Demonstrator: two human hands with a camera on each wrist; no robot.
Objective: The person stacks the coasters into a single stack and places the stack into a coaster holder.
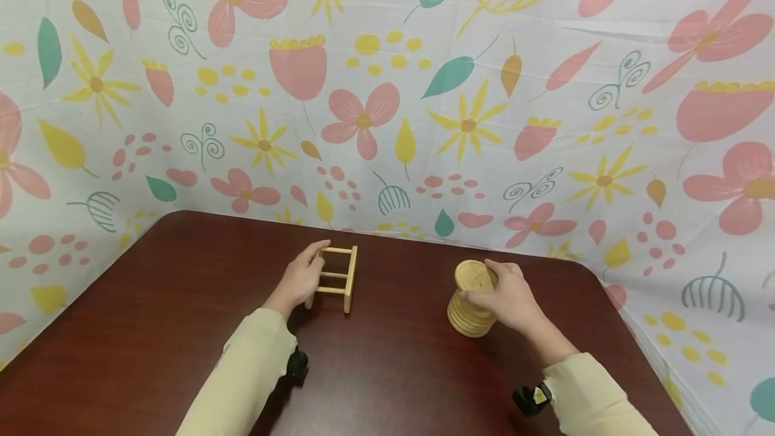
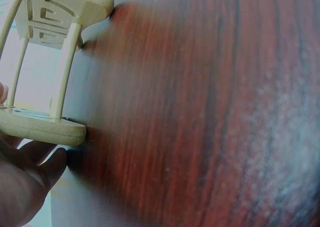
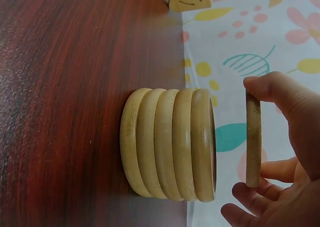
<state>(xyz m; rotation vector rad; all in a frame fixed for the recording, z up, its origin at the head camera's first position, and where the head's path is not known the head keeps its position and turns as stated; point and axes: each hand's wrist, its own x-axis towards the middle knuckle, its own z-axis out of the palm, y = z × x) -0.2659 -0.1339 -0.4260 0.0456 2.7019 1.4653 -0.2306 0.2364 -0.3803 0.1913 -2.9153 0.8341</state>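
A small wooden coaster rack, two cut-out side panels joined by round rods, stands on the table left of centre. My left hand grips its left panel, thumb on the inner side and fingers outside. To the right, my right hand pinches one round wooden coaster by its edge, with thumb and fingers at opposite sides. That coaster is held just above a stack of several matching coasters, with a gap between in the right wrist view. Its upper face bears a faint engraved mark.
Both things are on a dark reddish-brown table with rounded far corners. A white cloth printed with flowers and leaves hangs right behind its far edge. Each wrist wears a small black camera.
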